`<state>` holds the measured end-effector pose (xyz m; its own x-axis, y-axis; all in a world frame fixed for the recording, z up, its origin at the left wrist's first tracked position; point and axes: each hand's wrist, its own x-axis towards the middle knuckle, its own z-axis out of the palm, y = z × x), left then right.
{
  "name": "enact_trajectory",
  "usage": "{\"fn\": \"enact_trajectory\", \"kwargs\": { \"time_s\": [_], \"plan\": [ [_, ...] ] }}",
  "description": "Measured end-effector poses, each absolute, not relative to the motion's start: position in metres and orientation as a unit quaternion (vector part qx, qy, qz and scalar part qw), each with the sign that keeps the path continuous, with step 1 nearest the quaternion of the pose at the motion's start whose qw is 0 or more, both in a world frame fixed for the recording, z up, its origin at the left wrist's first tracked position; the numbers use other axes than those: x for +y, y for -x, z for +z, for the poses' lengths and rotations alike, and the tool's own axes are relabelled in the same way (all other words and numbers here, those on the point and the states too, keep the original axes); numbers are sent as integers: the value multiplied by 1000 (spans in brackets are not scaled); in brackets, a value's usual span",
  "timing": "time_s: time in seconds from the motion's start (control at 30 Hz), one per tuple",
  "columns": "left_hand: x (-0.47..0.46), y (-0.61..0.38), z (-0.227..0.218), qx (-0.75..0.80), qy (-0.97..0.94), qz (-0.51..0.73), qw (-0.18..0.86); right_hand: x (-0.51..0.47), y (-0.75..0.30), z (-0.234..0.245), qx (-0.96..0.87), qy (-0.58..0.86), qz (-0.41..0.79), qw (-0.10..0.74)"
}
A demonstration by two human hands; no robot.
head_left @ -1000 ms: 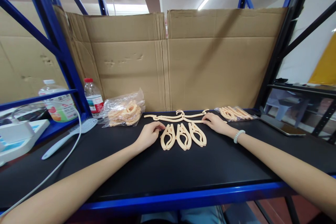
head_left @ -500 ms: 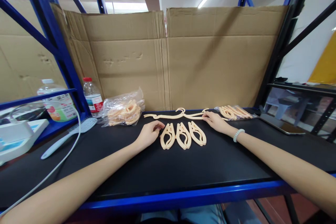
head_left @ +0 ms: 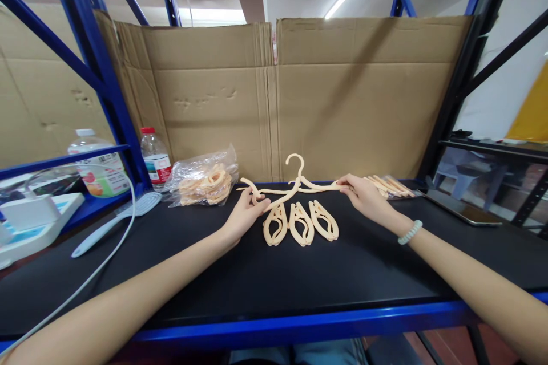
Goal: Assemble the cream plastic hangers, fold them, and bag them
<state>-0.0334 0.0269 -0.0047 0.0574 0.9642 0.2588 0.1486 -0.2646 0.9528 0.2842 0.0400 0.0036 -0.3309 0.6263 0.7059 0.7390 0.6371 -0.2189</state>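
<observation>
An unfolded cream plastic hanger (head_left: 296, 181) is held between my hands, its hook upright in the middle. My left hand (head_left: 244, 214) grips the hanger's left arm, fingers curled round it. The tip of its right arm is pinched by my right hand (head_left: 363, 197), which has a beaded bracelet at the wrist. Just below lie three folded hangers of the same colour in a row: a left folded hanger (head_left: 275, 227), a middle folded hanger (head_left: 301, 226) and a right folded hanger (head_left: 324, 221). Another hanger seems to lie behind the held one, partly hidden.
A clear bag of folded hangers (head_left: 205, 185) lies at back left, and another bag of hangers (head_left: 391, 186) at back right. Left are a red-capped bottle (head_left: 154, 161), a pale spatula (head_left: 115, 222) and a white cable (head_left: 98, 268). Cardboard (head_left: 363, 97) backs the black table (head_left: 342, 279).
My left hand has taken hold of the hanger's left arm. The hanger has been raised off the table and its hook now points up. My right hand has moved slightly right.
</observation>
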Motion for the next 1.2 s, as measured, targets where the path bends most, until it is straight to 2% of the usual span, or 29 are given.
{"fn": "enact_trajectory", "kwargs": {
  "time_s": [0.13, 0.2, 0.33, 0.5, 0.7, 0.87, 1.0, 1.13, 1.2],
  "plan": [
    [13, 28, 5, 393, -743, 454, 297, 26, -268, 5, -825, 390, -76, 401],
    [8, 26, 8, 388, -765, 431, 282, 23, -266, 6, -837, 373, -86, 391],
    [8, 26, 10, 416, -725, 450, 314, 20, -269, 9, -854, 363, -189, 321],
    [12, 28, 9, 436, -648, 497, 377, 11, -267, 14, -789, 451, -345, 234],
    [8, 25, 11, 423, -616, 523, 410, 6, -258, 12, -745, 513, -387, 177],
    [6, 24, 12, 417, -615, 541, 395, 5, -258, 10, -750, 497, -394, 185],
    [6, 24, 12, 418, -627, 534, 385, 9, -259, 4, -798, 446, -304, 268],
    [6, 24, 10, 426, -642, 514, 377, 18, -259, -2, -810, 410, -61, 415],
    [7, 25, 9, 428, -648, 505, 377, 23, -259, -3, -784, 411, 59, 461]
  ]
}}
